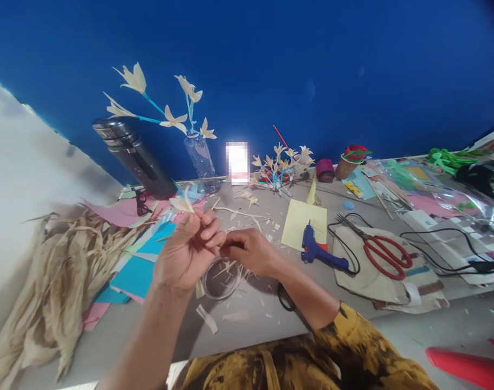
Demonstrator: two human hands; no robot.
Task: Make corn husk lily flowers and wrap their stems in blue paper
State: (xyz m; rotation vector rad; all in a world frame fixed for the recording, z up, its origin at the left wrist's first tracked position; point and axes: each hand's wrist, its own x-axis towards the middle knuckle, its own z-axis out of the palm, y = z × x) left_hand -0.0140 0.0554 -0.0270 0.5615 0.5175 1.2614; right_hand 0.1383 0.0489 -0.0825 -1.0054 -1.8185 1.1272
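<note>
Head | gry table [267, 327] w/ scraps [207, 318] | blu wall [247, 65] | L hand [184, 246]: flower [182, 203]

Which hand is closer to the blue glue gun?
The right. The right hand is to the left of the blue glue gun, not touching it. The left hand is farther left, holding a pale flower.

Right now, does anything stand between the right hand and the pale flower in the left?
Yes: the left hand holds the pale flower, and its curled fingers lie between the flower and the right hand.
</note>
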